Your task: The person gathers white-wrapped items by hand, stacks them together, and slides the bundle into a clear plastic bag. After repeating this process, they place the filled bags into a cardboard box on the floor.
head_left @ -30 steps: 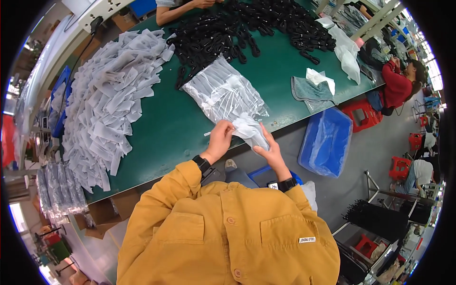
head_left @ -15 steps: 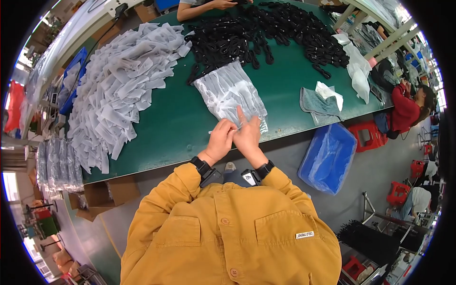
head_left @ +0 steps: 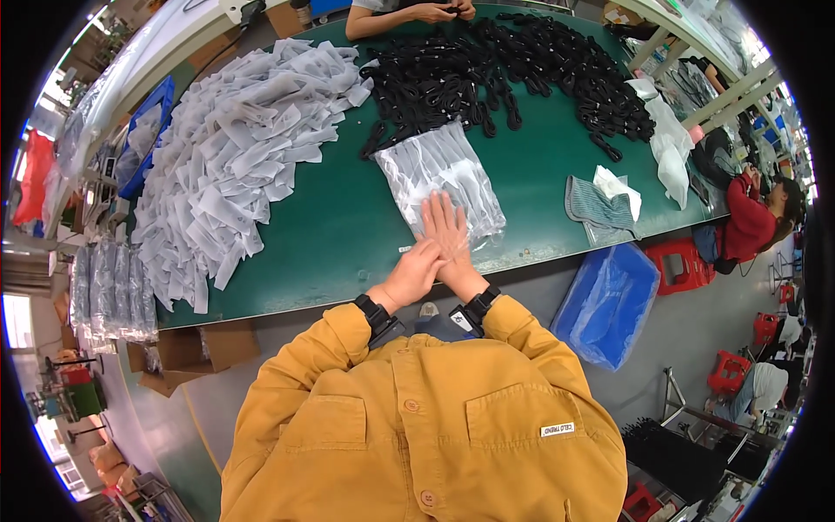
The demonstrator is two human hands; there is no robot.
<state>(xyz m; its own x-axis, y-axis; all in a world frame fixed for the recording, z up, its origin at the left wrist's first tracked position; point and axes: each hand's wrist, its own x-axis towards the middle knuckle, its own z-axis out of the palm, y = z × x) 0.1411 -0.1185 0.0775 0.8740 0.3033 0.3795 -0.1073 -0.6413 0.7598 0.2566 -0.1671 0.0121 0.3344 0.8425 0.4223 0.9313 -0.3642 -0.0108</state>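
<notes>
A clear plastic bag (head_left: 435,165) filled with grey frosted packets lies flat near the front edge of the green table. My right hand (head_left: 449,233) rests palm down on its near end, fingers stretched out. Beside its thumb, my left hand (head_left: 409,277) is closed, fingertips together near the bag's near edge. Whatever those fingers may pinch is hidden.
A heap of grey frosted packets (head_left: 235,165) covers the table's left. Black corded bundles (head_left: 435,83) are piled at the back, where another person's hands (head_left: 435,12) work. A grey cloth (head_left: 600,204) lies right; a lined blue bin (head_left: 609,304) stands below.
My right hand has gone from partly bent fingers to lying flat on the bag. The left hand has drawn slightly nearer me, toward the right wrist. The whole view has shifted a little.
</notes>
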